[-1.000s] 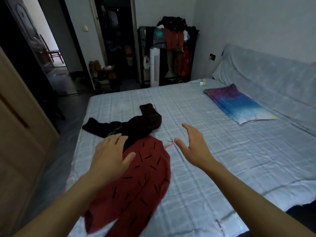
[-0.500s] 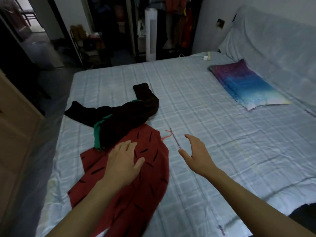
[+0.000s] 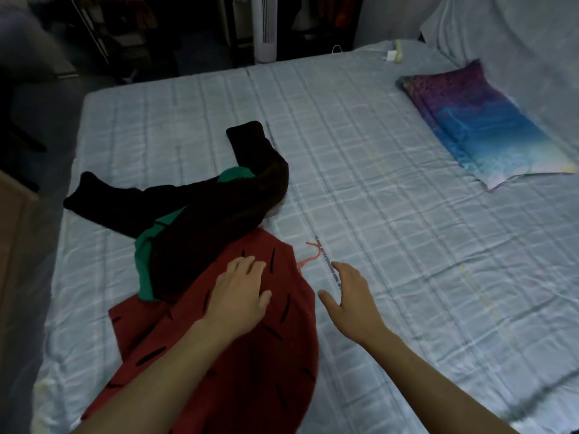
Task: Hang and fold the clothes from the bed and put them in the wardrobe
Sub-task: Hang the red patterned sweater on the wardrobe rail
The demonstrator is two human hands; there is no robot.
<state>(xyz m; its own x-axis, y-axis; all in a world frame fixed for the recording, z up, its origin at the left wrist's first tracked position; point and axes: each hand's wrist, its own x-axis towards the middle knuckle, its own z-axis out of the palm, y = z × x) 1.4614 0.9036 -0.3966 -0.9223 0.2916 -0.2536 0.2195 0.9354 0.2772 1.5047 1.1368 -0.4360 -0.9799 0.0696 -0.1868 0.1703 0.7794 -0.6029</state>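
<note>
A red garment with short black dashes (image 3: 250, 355) lies flat on the near left of the bed (image 3: 391, 198), a thin pink cord (image 3: 308, 256) trailing from its top edge. A dark brown garment with a green lining (image 3: 200, 214) lies crumpled just beyond it, overlapping its upper left. My left hand (image 3: 239, 292) is spread open over the upper part of the red garment, fingers straight. My right hand (image 3: 349, 296) hovers open just right of the garment's edge, over the sheet, holding nothing.
A purple and blue pillow (image 3: 479, 126) lies at the far right of the bed. A white tower fan (image 3: 266, 26) stands past the bed's far edge beside a dark clothes rack. A wooden panel (image 3: 12, 261) is at the left, with dark floor between.
The view has tilted down and closer to the bed. Both hands have moved forward and down toward the red garment's upper edge, staying open.
</note>
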